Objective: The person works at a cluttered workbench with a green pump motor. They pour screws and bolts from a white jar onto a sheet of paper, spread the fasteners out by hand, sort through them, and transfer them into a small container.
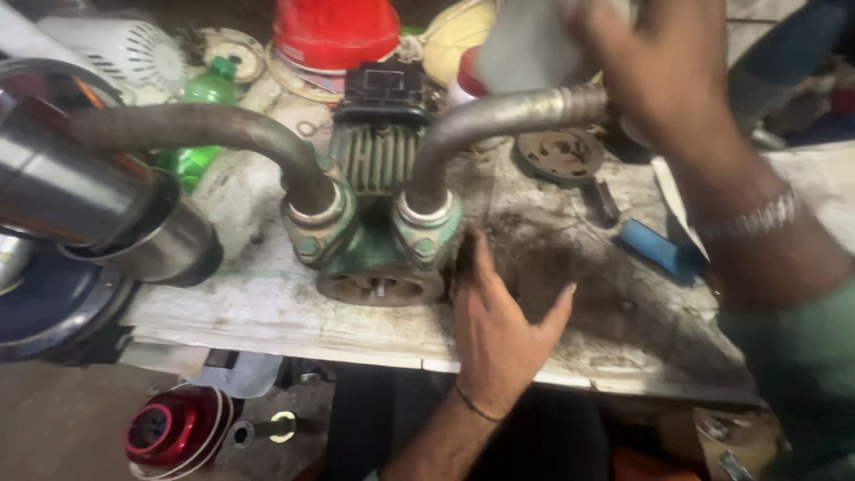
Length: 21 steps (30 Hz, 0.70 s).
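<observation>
Far left of my view, a shiny steel canister (pixel 85 200) lies on its side, half over the edge of the grimy workbench (pixel 267 312), with a dark blue round part (pixel 53 307) underneath it. Behind it sits a white vented cover (pixel 134 49), and a green plastic bottle (pixel 200 125) stands back near the left bent pipe (pixel 205 129).

Moving in, the green pump body (pixel 378 236) sits mid-bench. Two curved metal pipes rise from its flanged ports, and the left one sweeps off toward the canister. A ribbed block with a black box on top (pixel 383 125) stands right behind it, and a red dome-shaped cover (pixel 334 31) lies further back.

My left hand (pixel 499 334) comes up from the bottom edge, palm down on the bench just right of the pump. Its fingers are spread and loose, holding nothing, with the fingertips against the pump's side. The right bent pipe (pixel 485 125) arcs above it.

Further right, my right hand (pixel 659 71), wearing a metal bracelet, is up at the far end of that pipe. It's blurred, and I think it's closed on a pale grey object (pixel 525 44), though I can't be sure of the grip. A round metal disc (pixel 561 151) and a blue flat object (pixel 659 249) lie on the bench below it.
</observation>
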{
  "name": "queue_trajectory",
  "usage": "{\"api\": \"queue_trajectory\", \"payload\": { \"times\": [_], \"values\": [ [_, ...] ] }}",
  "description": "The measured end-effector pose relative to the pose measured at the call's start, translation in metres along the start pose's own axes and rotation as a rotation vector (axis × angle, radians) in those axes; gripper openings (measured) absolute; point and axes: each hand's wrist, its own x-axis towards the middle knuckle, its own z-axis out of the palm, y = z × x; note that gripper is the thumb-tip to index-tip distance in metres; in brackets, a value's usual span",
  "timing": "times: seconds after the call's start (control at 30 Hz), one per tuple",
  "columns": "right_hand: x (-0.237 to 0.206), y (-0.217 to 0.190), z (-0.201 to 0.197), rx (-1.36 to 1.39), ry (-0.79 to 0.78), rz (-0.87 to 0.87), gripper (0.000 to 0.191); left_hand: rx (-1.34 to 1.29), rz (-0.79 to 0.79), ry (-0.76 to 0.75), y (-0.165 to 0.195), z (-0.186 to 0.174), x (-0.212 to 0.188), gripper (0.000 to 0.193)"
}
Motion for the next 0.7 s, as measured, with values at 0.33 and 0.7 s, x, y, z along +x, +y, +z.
{"api": "queue_trajectory", "payload": {
  "times": [0.33, 0.7],
  "values": [
    [-0.166, -0.074, 0.003, -0.342, -0.264, -0.041, 0.072, -0.047, -0.097, -0.077, 0.0, 0.001, -0.003, 0.115],
    [-0.108, -0.008, -0.029, -0.131, -0.647, 0.476, 0.062, -0.072, -0.157, -0.106, 0.001, 0.007, 0.003, 0.117]
  ]
}}
